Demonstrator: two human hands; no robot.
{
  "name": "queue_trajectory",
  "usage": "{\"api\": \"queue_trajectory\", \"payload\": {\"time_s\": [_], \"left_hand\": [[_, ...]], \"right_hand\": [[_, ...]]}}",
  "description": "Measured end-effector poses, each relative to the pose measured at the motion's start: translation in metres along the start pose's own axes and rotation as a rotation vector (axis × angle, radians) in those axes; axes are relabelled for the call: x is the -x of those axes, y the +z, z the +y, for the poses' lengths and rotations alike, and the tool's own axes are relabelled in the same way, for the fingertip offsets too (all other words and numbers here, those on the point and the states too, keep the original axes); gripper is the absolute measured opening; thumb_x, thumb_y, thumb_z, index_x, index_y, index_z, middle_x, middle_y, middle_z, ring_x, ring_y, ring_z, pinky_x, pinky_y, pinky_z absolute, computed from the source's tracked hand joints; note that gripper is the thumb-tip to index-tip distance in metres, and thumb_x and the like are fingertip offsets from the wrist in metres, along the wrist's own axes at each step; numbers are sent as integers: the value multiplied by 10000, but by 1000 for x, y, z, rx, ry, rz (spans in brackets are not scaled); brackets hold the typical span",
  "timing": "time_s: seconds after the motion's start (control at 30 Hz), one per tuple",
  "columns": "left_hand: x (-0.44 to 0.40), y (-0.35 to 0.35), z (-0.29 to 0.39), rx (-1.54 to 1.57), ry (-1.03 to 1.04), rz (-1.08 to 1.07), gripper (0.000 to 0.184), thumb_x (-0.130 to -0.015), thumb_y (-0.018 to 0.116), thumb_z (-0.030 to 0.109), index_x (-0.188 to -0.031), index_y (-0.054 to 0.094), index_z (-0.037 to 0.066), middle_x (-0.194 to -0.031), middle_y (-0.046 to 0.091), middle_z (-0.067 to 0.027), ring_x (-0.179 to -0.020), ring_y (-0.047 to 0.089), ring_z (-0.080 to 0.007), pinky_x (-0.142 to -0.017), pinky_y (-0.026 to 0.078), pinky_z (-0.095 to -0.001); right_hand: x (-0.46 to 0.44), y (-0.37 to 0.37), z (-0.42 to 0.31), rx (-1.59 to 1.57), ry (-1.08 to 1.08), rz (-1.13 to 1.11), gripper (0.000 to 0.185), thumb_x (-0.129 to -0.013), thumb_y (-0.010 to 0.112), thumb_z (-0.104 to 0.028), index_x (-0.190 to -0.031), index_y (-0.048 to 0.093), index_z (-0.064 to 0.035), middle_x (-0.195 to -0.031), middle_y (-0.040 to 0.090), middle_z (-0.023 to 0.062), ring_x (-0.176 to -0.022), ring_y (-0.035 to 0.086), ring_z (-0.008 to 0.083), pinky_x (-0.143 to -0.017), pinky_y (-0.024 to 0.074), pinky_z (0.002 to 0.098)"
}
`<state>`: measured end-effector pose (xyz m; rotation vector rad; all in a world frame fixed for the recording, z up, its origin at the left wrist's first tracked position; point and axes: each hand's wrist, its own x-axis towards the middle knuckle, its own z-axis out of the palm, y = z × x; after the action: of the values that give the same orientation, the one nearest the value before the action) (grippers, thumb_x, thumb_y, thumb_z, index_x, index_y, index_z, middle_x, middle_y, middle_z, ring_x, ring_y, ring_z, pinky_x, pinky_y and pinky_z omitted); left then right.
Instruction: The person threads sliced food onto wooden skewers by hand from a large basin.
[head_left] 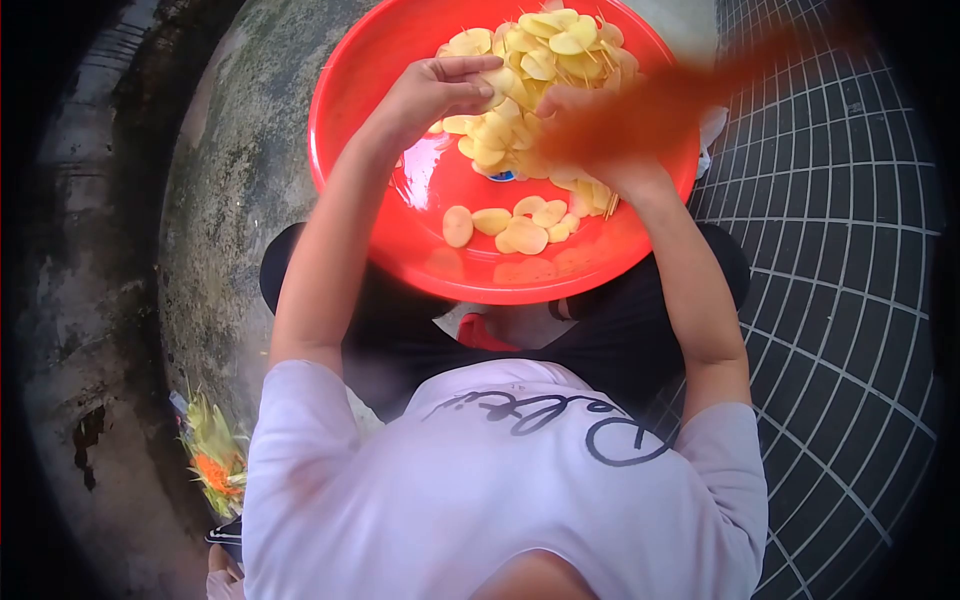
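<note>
Left hand (432, 98): pinching a potato-like slice (507, 82)
Right hand (570, 99): blurred, can't tell grip
Pinch: best light, edge-on

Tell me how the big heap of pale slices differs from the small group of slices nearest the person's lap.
The big heap holds many more slices than the small group. The big heap is piled several layers deep, whereas the small group lies low, with only some slices overlapping. Both are pale yellow and sit in the red basin.
</note>
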<state>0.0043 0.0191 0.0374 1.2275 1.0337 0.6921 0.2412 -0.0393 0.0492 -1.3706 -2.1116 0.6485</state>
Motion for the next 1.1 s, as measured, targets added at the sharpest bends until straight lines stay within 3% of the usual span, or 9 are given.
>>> {"api": "queue_trajectory", "payload": {"time_s": [0.33,0.63,0.8,1.0,1.1], "left_hand": [[0,5,-4,4,-11,-28,442,-881,696,29,-1315,619,55,-1070,704,-50,-974,678,-119,-922,550,-258],[1,3,-2,-56,38,-25,600,-858,712,39,-1418,499,75,-970,695,-38,-940,691,-129,-895,571,-288],[1,8,-3,-130,72,-28,534,-830,739,38,-1331,557,75,-1009,656,-37,-929,681,-126,-870,582,-281],[0,12,0,-212,105,15,499,-793,756,0,-1263,614,87,-1029,628,-25,-905,692,-139,-808,615,-279],[1,11,1,-255,95,33,478,-823,738,27,-1278,607,97,-1043,641,-26,-918,687,-134,-811,609,-284]], "right_hand": [[0,9,6,107,-74,63,101,-868,630,-125,-895,680,-42,-815,689,171,-795,678,341,-722,525,452],[0,6,1,115,-119,79,95,-877,630,-126,-905,665,-42,-824,684,159,-797,674,338,-711,521,452],[-1,4,1,179,-170,71,82,-880,625,-114,-888,650,-37,-821,675,143,-802,668,335,-711,517,453],[-1,3,7,199,-139,49,116,-859,631,-115,-940,674,-44,-850,690,154,-838,676,334,-740,521,454],[1,-2,9,239,-5,-36,150,-836,626,-104,-958,690,-45,-845,695,160,-843,680,337,-760,520,462]]}}
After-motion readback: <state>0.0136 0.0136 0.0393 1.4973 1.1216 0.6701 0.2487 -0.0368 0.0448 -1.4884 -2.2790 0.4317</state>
